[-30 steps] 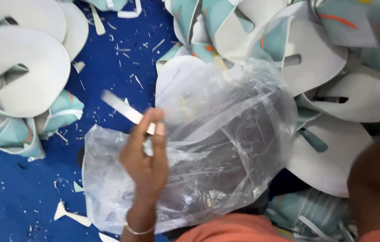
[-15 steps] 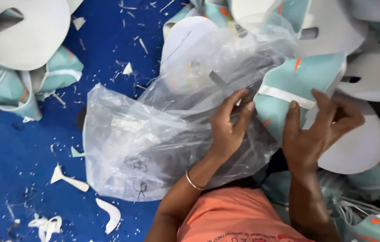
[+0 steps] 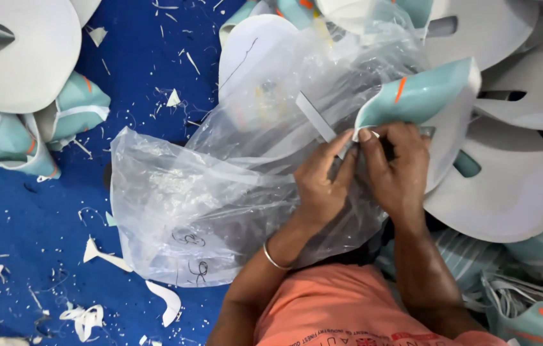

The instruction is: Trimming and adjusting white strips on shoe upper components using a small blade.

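Fingers of the left hand (image 3: pixel 323 186) pinch a thin grey strip (image 3: pixel 315 117) at its lower end; the right hand (image 3: pixel 394 168) grips the teal piece (image 3: pixel 422 96) beside it. Judged: a fitting step, needing fine alignment. Strip's long axis runs diagonally, pointing up-left over the bag (image 3: pixel 220 192), on the blue floor (image 3: pixel 21 224).

A blue floor covering (image 3: pixel 41 211) is carrying everything: white offcut scraps (image 3: pixel 162 301) are lying left of and below the gripping hands, a clear plastic bag (image 3: pixel 175 205) is spreading just left, and stacked white-and-teal cut pieces (image 3: pixel 21 57) (far left and right) are resting on it.
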